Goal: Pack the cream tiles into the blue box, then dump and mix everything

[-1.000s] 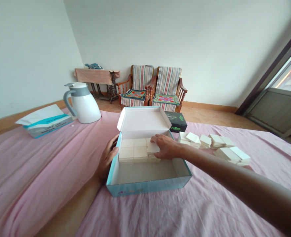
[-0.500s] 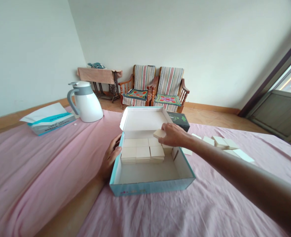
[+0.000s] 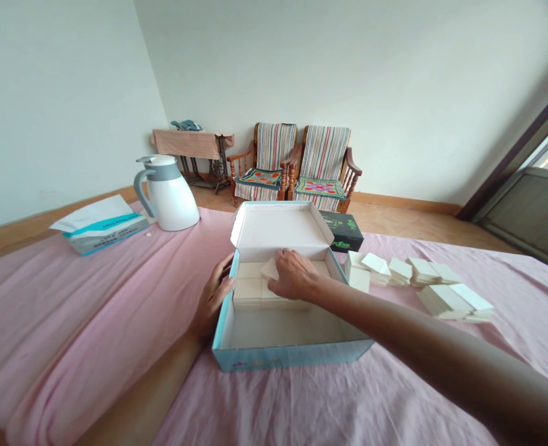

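Note:
A light-blue cardboard box (image 3: 292,355) with a white inside stands on the pink cloth, its lid (image 3: 281,226) tipped back. Stacks of cream-white cards (image 3: 247,288) fill the rear part of its floor, while the front part shows bare. My left hand (image 3: 212,297) grips the left wall, thumb near the rim and fingers along the outside. Inside the box, over the rear stacks, my right hand (image 3: 295,274) is closed on a small stack of cards (image 3: 269,269), partly hidden by the fingers. More card stacks (image 3: 446,298) lie on the cloth to the right.
A black box (image 3: 343,231) sits behind the open lid on the right. At the left are a white jug (image 3: 174,198) with a grey handle and a tissue pack (image 3: 104,226). Beyond the cloth stand two wooden armchairs (image 3: 323,158) and a covered sewing-machine table (image 3: 185,142).
My right hand has moved left and lower into the box with the cards. My left hand stays at the left wall. The view has shifted slightly, showing more of the stacks at right.

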### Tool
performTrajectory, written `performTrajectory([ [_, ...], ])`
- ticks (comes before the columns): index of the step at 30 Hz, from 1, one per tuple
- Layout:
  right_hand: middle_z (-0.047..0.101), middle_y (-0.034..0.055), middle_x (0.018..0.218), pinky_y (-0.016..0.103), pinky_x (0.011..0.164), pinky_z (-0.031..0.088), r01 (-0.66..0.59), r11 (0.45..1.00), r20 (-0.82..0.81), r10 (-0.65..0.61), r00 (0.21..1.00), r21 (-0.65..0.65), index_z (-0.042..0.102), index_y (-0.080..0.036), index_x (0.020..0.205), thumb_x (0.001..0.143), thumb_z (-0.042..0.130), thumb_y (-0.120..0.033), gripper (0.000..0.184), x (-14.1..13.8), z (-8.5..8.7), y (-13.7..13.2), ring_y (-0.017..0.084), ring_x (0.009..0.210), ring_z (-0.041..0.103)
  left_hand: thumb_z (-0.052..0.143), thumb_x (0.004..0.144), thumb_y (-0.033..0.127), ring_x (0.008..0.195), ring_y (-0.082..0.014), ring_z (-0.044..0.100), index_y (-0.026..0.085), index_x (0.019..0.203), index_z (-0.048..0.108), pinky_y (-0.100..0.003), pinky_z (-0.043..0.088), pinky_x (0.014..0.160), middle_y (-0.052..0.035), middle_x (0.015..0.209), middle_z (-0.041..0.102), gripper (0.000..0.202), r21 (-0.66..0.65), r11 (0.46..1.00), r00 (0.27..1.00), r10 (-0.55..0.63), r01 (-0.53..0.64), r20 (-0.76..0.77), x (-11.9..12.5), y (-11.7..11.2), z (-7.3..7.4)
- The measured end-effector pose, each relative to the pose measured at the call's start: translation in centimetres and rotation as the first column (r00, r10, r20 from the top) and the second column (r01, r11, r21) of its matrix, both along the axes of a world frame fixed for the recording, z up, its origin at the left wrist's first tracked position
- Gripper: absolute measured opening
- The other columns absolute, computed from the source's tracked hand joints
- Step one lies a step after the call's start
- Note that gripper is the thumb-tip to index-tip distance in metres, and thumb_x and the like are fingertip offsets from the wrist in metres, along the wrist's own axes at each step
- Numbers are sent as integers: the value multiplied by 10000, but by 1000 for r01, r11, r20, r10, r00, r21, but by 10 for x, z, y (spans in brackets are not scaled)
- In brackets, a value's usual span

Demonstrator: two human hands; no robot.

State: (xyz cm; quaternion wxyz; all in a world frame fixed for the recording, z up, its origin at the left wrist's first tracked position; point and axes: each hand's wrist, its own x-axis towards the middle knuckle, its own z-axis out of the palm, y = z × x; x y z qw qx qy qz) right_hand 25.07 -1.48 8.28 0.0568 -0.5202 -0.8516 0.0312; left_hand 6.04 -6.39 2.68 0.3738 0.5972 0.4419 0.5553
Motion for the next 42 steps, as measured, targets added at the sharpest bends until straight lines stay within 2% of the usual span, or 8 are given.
performTrajectory([
  [5, 615, 195, 1068, 371, 843, 476, -87, 995, -18, 88, 996, 41, 570, -74, 1057, 744, 557, -335, 408, -6, -6, 4, 291, 1002, 584, 451, 878, 423, 1344, -297, 356, 149, 1375, 396, -398, 346, 1070, -112, 1458, 403, 570, -13, 1000, 999, -27, 27, 21, 1, 1, 0],
  [8, 595, 183, 1109, 377, 863, 468, -136, 990, -16, 137, 990, 36, 539, -92, 1092, 757, 556, -345, 420, -3, -4, 7, 281, 1009, 573, 451, 882, 414, 1351, -291, 344, 142, 1358, 421, -386, 328, 1083, -110, 1453, 411, 549, 15, 1000, 1000, 7, -7, -24, 0, 2, 0],
  [14, 589, 168, 1087, 381, 855, 458, -265, 959, 89, 257, 962, 104, 536, -101, 1063, 740, 560, -257, 360, 1, 4, 8, 278, 991, 563, 448, 888, 403, 1342, -280, 358, 151, 1360, 415, -371, 345, 1071, -104, 1461, 399, 536, 13, 1000, 1000, 5, -5, -17, -1, 2, -2],
  [21, 584, 162, 1090, 396, 820, 452, -279, 944, 139, 257, 956, 174, 527, -109, 1082, 779, 566, -256, 339, 8, 6, 5, 280, 986, 547, 444, 896, 402, 1358, -285, 334, 154, 1364, 401, -378, 352, 1065, -111, 1470, 383, 532, 4, 1000, 1000, -4, 4, -10, -1, 2, -1],
  [26, 590, 150, 1080, 386, 838, 441, -233, 954, 52, 227, 973, 191, 546, -117, 1069, 788, 573, -276, 324, 7, 11, 2, 275, 995, 535, 439, 898, 402, 1353, -288, 339, 152, 1365, 405, -371, 369, 1046, -105, 1470, 384, 531, 8, 1000, 1000, -15, 15, 7, 0, 1, -1],
  [32, 603, 138, 1042, 365, 814, 458, -265, 962, 1, 266, 964, 72, 596, -123, 1035, 704, 648, -337, 397, -11, 13, -7, 270, 968, 545, 454, 894, 379, 1332, -287, 369, 147, 1359, 413, -384, 367, 1049, -116, 1447, 412, 520, 26, 999, 999, -27, 26, 26, -1, 2, -3],
  [37, 614, 152, 1040, 364, 816, 457, -250, 965, -7, 251, 968, 74, 639, -119, 979, 715, 660, -335, 342, -32, 10, 1, 281, 991, 547, 450, 898, 364, 1326, -261, 383, 158, 1359, 416, -350, 373, 1042, -107, 1431, 435, 506, 31, 999, 1000, -17, 17, 19, -2, 1, -2],
  [42, 635, 173, 1036, 340, 913, 415, -296, 950, -52, 302, 952, 99, 624, -68, 1023, 782, 651, -290, 328, -39, -1, 10, 253, 1024, 556, 455, 894, 376, 1318, -258, 396, 162, 1361, 422, -351, 357, 1057, -103, 1424, 447, 515, 27, 1000, 1000, -10, 10, 14, 0, 1, 0],
])
